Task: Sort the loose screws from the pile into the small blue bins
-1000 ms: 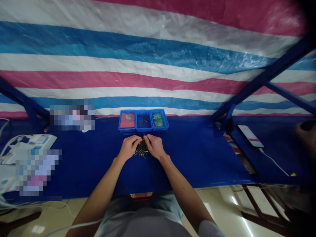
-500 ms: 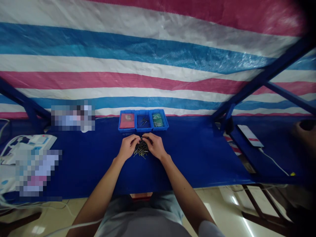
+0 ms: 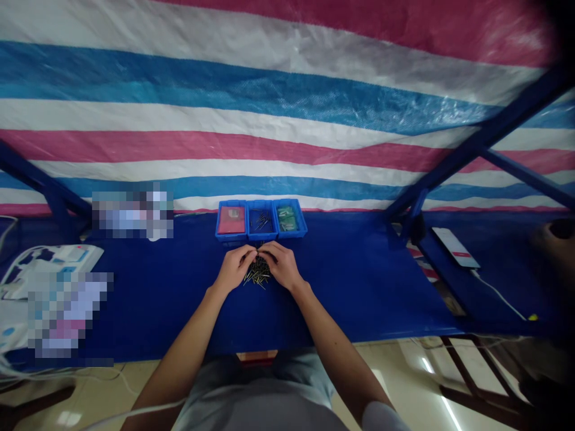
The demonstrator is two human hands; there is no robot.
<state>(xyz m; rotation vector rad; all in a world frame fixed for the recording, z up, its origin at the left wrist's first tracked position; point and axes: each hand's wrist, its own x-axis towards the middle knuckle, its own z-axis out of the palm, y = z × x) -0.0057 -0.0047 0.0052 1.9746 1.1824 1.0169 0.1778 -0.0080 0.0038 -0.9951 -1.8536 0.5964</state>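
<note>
A heap of thin metal screws or nails (image 3: 257, 274), some dark and some brassy, lies on the blue table, partly hidden by my fingers. My left hand (image 3: 233, 265) is at its left side, thumb and fingers pinched together over the heap. From the right, my right hand (image 3: 282, 263) is closed in the same way, its fingertips almost meeting the left ones. Whatever small piece is between the fingertips is too small to make out. Just beyond the hands stand three joined blue bins: a left bin (image 3: 232, 237) with a red card, a middle bin (image 3: 263, 237) and a right bin (image 3: 291, 232), both with thin metal pieces.
The blue table (image 3: 359, 281) backs onto a striped tarpaulin (image 3: 278, 143). Blue frame bars (image 3: 449, 152) rise at both sides. A phone (image 3: 455, 247) with a white cable lies at right. White items (image 3: 49, 263) and cables are at left; part of another person shows at far right.
My fingertips have closed in slightly over the heap, and both hands have sunk a little. The bins and the heap stay where they were.
</note>
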